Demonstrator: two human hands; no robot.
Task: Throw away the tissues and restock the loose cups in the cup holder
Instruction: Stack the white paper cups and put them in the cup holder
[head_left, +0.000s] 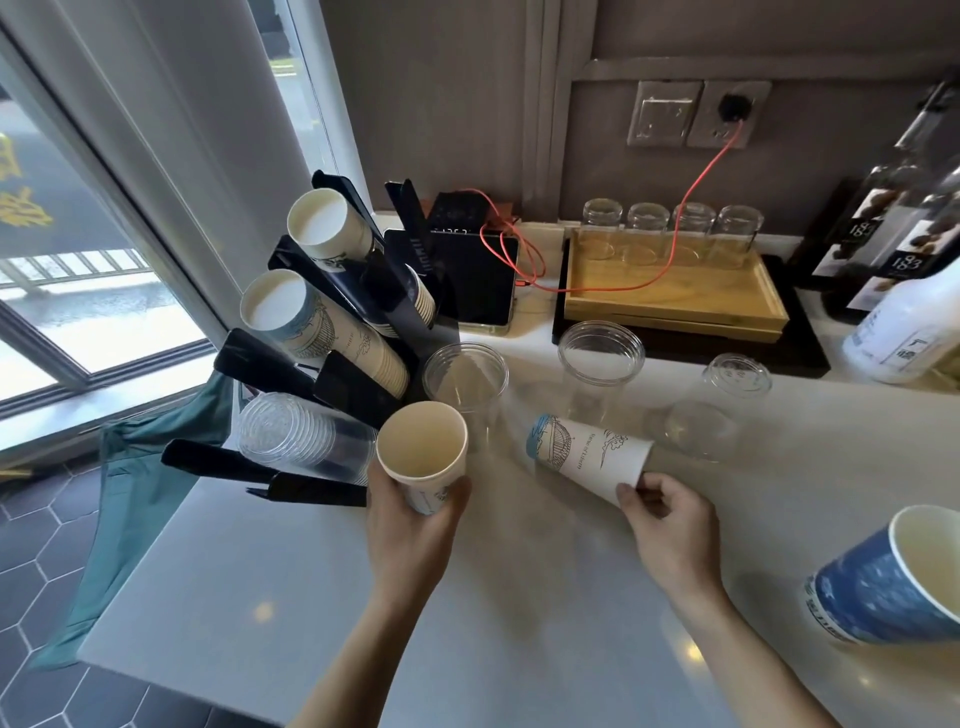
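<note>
Head view shows your left hand wrapped around an upright paper cup at lower centre, just beside the black cup holder at left. Your right hand pinches the rim of a second paper cup lying tilted. Nest one cup inside the other first, mouths aligned, then slide both onto a paper stack. No tissues are visible.

White paper cup bears blue drawings; black cup holder; blue-patterned cup.
</note>
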